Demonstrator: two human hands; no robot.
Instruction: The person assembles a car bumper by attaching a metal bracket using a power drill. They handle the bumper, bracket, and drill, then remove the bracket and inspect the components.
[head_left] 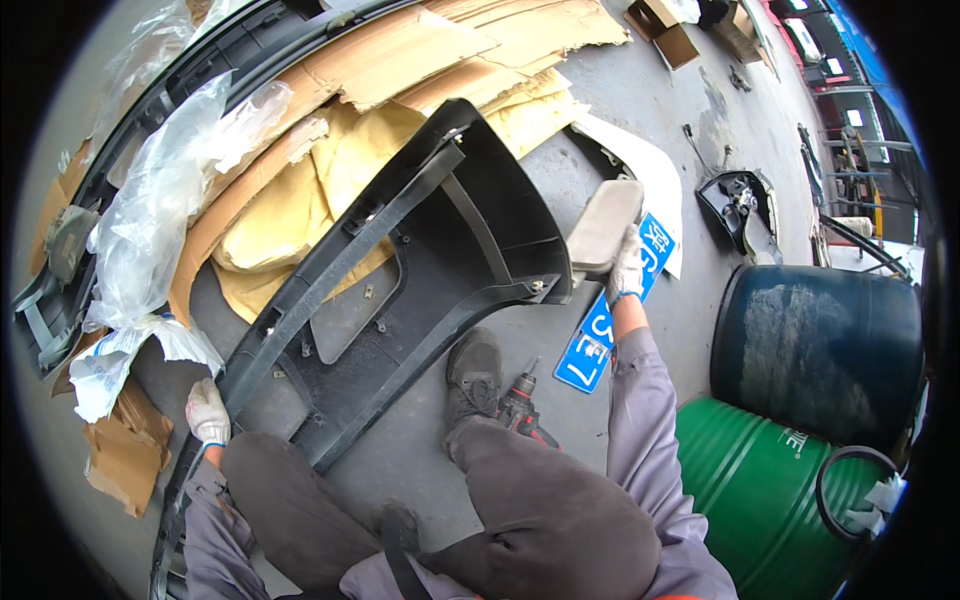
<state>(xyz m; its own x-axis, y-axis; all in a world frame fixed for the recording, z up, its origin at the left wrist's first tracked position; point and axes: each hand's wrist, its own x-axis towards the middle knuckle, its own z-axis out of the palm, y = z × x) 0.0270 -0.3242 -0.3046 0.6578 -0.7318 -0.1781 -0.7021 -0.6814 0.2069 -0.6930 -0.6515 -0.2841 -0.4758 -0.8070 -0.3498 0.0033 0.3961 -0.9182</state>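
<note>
A large black car bumper (pixel 420 250) lies inside-up on the concrete floor in front of me. My gloved left hand (pixel 207 412) grips the bumper's near left edge. To the right, my gloved right hand (pixel 626 268) holds a flat grey-beige pad-like piece (pixel 604 228) up against the bumper's right end. My shoe (pixel 473 372) stands on the floor beside the bumper's lower rail.
A red and black cordless drill (pixel 522 402) lies by my shoe. A blue plate (pixel 612 322) and a white panel (pixel 650 170) lie under my right arm. Cardboard (pixel 420 50) and plastic wrap (pixel 150 210) cover the left. Blue drum (pixel 820 350) and green drum (pixel 760 480) stand at right.
</note>
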